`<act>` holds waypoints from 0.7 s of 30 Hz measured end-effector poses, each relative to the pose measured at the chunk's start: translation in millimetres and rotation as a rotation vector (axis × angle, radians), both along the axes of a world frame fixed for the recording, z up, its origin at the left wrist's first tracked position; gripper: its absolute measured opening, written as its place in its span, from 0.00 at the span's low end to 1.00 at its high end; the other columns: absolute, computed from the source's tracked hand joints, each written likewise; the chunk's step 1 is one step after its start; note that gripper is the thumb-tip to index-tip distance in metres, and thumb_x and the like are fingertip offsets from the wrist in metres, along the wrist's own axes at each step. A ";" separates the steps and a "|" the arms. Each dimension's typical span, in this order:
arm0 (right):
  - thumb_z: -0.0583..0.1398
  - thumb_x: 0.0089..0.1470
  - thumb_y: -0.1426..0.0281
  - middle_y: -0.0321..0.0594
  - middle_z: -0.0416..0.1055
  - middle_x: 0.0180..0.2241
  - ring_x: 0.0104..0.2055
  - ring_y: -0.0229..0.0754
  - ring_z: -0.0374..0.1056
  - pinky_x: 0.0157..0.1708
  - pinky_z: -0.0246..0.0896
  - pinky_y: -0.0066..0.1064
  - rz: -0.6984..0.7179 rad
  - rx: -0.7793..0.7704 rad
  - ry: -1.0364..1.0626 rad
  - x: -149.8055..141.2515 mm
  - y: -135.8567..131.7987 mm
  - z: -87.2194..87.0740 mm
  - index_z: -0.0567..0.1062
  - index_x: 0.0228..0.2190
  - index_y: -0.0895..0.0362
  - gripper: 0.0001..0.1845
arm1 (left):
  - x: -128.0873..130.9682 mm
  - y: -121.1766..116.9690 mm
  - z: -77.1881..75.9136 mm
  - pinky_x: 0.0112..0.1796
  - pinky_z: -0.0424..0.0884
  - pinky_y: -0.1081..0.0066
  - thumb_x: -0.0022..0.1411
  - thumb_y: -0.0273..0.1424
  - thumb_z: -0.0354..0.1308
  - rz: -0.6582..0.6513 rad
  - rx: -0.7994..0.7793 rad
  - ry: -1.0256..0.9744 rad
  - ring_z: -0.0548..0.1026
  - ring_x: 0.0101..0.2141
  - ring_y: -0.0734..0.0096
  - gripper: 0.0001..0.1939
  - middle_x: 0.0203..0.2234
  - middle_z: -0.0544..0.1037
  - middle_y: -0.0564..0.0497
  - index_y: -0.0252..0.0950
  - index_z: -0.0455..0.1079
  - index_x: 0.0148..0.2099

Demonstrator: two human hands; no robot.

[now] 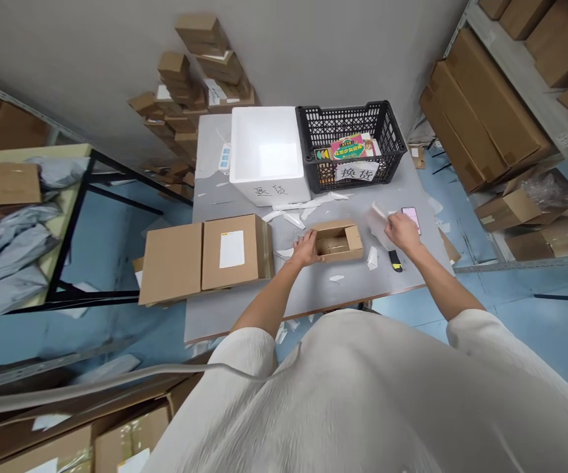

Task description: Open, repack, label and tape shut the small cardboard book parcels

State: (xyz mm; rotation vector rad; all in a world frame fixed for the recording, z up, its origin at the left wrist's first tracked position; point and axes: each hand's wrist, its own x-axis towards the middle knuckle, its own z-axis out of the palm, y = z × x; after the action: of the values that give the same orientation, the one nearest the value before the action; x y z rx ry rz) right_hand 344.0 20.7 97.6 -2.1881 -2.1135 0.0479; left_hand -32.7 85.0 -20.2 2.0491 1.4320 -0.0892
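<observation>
My left hand grips the left end of a small open cardboard box on the grey table. Little shows inside the box beyond its brown bottom. To its right, my right hand is closed on a thin white sheet. The sheet is smeared by motion, so I cannot tell whether it is paper or plastic. Right beside that hand lies a phone with a lit screen. A black and yellow box cutter rests just below it. White paper scraps are scattered around the small box.
Two larger closed cardboard boxes stand at the table's left edge. Along the back are a white foam box and a black plastic crate with colourful printed packs. Stacked cartons line the wall; shelving stands right.
</observation>
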 end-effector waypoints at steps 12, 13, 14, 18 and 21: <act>0.56 0.71 0.72 0.55 0.78 0.56 0.57 0.55 0.73 0.46 0.63 0.35 -0.116 -0.433 0.189 -32.0 -26.8 -98.8 0.82 0.53 0.58 0.18 | -1.4 -4.0 0.5 0.67 0.65 0.41 0.49 0.45 0.83 0.020 -0.011 0.042 0.62 0.74 0.25 0.72 0.83 0.50 0.35 0.48 0.45 0.85; 0.55 0.71 0.71 0.55 0.78 0.57 0.57 0.55 0.73 0.46 0.64 0.35 -0.142 -0.431 0.216 -29.4 -24.5 -102.6 0.82 0.54 0.58 0.18 | -1.6 -4.2 1.0 0.67 0.65 0.41 0.49 0.46 0.83 0.019 -0.014 0.050 0.62 0.74 0.25 0.72 0.83 0.49 0.35 0.48 0.44 0.86; 0.55 0.71 0.70 0.55 0.78 0.57 0.57 0.56 0.74 0.47 0.65 0.36 -0.171 -0.434 0.242 -26.1 -21.6 -106.0 0.82 0.54 0.58 0.19 | -1.7 -4.5 1.6 0.67 0.64 0.41 0.49 0.47 0.83 0.019 -0.017 0.057 0.63 0.74 0.25 0.72 0.83 0.49 0.35 0.48 0.44 0.86; 0.54 0.70 0.70 0.57 0.78 0.61 0.59 0.57 0.74 0.53 0.67 0.39 -0.313 -0.429 0.311 -9.1 -7.7 -115.6 0.77 0.63 0.59 0.25 | -2.0 -5.3 4.9 0.68 0.64 0.41 0.51 0.49 0.82 0.010 -0.025 0.087 0.62 0.74 0.25 0.73 0.84 0.48 0.35 0.49 0.42 0.86; 0.55 0.70 0.71 0.58 0.78 0.62 0.62 0.58 0.74 0.59 0.66 0.43 -0.383 -0.415 0.331 2.7 0.6 -121.4 0.69 0.70 0.59 0.31 | -1.8 -6.2 8.2 0.68 0.64 0.41 0.52 0.48 0.81 0.002 -0.033 0.102 0.61 0.75 0.26 0.72 0.84 0.47 0.36 0.49 0.40 0.87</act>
State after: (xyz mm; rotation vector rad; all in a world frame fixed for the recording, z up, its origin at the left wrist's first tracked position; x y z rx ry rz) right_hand 346.7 21.3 -23.9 -2.5446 -1.5879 0.8202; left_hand -34.5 78.8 -12.0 2.0420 1.4842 -0.2181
